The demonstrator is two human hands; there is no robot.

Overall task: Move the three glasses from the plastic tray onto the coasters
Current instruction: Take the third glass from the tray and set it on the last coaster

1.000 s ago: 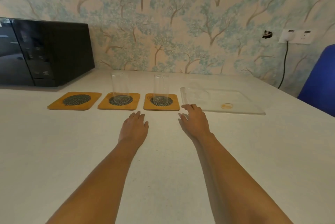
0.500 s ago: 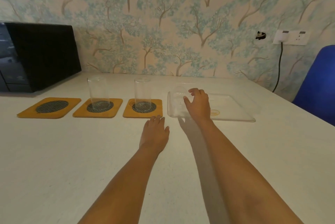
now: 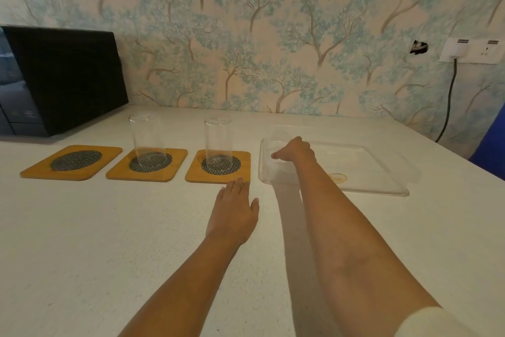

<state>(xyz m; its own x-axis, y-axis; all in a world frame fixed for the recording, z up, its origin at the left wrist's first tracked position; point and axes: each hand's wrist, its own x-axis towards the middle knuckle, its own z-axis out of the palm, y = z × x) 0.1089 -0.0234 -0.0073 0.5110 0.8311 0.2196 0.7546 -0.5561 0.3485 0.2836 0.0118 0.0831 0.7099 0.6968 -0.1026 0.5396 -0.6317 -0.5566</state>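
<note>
Three wooden coasters with dark mesh centres lie in a row on the white counter. The left coaster [image 3: 35,171] is bare. A clear glass [image 3: 147,140] stands on the middle coaster [image 3: 117,172], and a second clear glass [image 3: 218,142] on the right coaster [image 3: 195,176]. The third glass [image 3: 279,138] stands at the left end of the clear plastic tray [image 3: 382,189]. My right hand [image 3: 296,152] is wrapped around it, thumb on its near side. My left hand [image 3: 235,211] lies flat on the counter just in front of the right coaster, holding nothing.
A black microwave [image 3: 60,77] stands at the back left, behind the coasters. A wall socket [image 3: 470,51] with a black cable [image 3: 448,107] is at the back right. A blue chair [image 3: 492,151] shows at the right edge.
My right hand reached from the counter into the tray and closed around the third glass. My left hand stayed flat on the counter as the view shifted right.
</note>
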